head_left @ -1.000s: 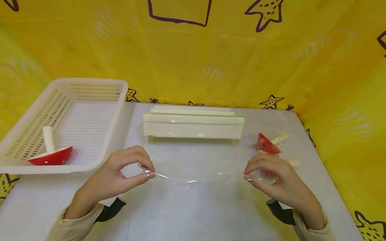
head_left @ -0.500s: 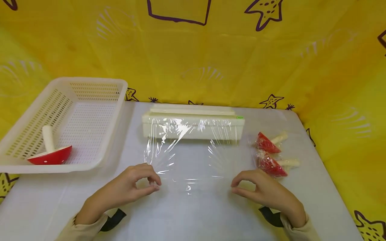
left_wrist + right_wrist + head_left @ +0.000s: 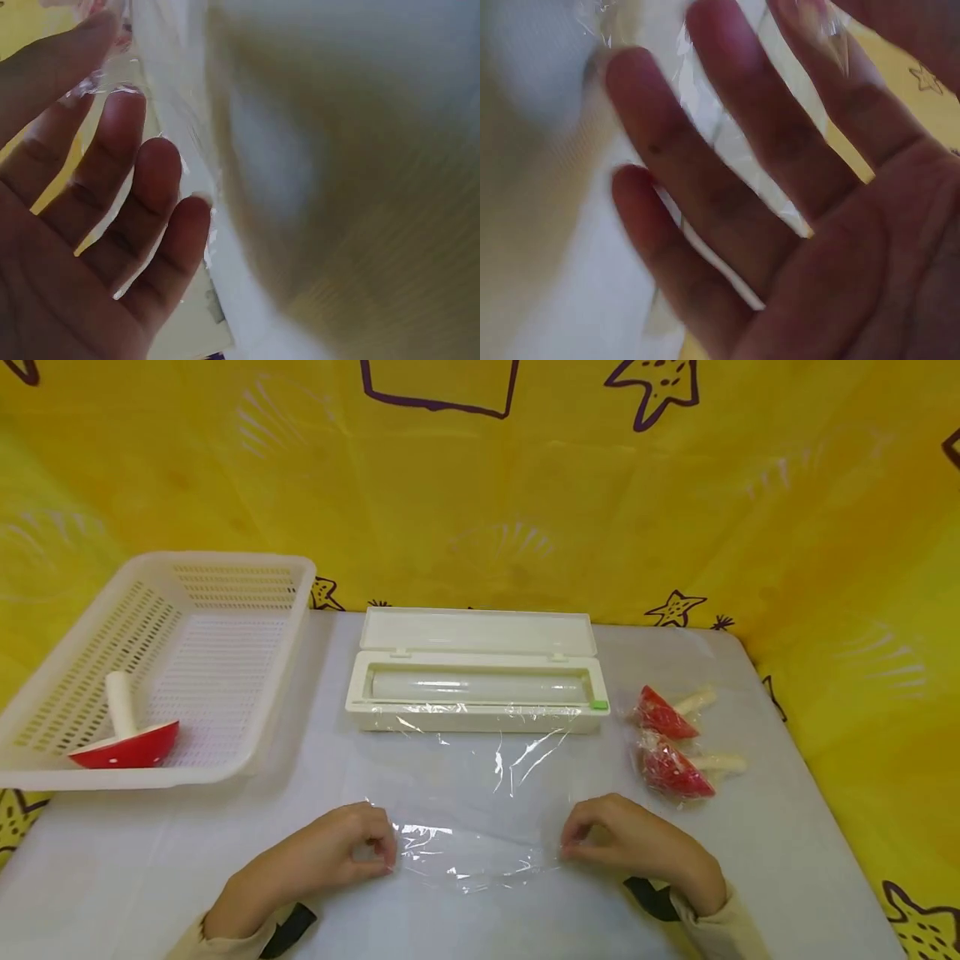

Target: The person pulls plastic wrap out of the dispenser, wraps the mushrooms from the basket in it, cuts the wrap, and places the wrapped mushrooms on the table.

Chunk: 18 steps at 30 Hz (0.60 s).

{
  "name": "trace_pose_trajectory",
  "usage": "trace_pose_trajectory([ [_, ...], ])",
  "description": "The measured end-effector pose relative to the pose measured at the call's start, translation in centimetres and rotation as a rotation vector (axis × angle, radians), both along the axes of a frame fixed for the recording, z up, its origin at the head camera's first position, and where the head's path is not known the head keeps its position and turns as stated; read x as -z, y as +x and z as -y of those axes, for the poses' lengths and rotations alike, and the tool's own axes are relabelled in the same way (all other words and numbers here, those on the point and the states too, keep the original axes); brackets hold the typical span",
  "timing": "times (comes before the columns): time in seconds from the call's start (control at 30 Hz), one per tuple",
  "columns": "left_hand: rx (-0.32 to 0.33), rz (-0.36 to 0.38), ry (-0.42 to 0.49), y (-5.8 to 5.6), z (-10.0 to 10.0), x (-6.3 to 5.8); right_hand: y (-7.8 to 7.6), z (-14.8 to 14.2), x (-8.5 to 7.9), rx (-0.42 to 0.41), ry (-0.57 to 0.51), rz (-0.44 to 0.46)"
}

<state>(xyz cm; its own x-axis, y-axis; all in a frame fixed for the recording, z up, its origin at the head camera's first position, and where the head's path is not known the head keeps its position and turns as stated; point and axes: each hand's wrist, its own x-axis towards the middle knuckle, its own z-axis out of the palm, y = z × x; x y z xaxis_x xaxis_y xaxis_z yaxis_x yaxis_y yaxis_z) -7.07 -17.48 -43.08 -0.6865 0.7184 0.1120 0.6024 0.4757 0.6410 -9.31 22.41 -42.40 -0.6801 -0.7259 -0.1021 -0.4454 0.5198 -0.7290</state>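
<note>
A clear sheet of plastic wrap stretches from the white wrap dispenser toward the front of the table. My left hand pinches its near left corner between thumb and forefinger; the left wrist view shows the other fingers loosely bent beside the film. At the near right corner my right hand pinches the film likewise, its remaining fingers extended in the right wrist view. The dispenser's lid is tipped back, and a roll lies inside. Both hands are low over the table.
At the left stands a white perforated basket holding a red-capped toy mushroom. Two toy mushrooms in clear film, one farther back and one nearer, lie at the right. A yellow patterned cloth hangs behind the table.
Both hands have drawn the film toward the front and come slightly closer together. The dispenser has tilted from standing with its front face toward me to lying so its open top and roll show.
</note>
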Motion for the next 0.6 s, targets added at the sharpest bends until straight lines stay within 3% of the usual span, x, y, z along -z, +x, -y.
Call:
trace_pose_trajectory([
  [0.1,0.032,0.108,-0.030,0.4,0.0,0.4,0.3,0.3,0.1,-0.030,0.042,0.042],
  [0.2,0.023,0.183,-0.080,0.8,-0.2,0.5,0.6,0.6,0.0,-0.050,0.074,0.080],
  [0.37,-0.014,0.149,-0.185,1.8,-0.2,0.2,0.8,1.0,0.0,-0.094,0.083,0.082],
  [0.47,-0.023,0.183,-0.221,2.5,0.0,-0.2,0.8,1.3,0.1,-0.111,0.095,0.058],
  [0.6,0.002,0.194,-0.173,2.9,0.8,-0.5,0.9,1.3,0.0,-0.098,0.130,0.060],
])
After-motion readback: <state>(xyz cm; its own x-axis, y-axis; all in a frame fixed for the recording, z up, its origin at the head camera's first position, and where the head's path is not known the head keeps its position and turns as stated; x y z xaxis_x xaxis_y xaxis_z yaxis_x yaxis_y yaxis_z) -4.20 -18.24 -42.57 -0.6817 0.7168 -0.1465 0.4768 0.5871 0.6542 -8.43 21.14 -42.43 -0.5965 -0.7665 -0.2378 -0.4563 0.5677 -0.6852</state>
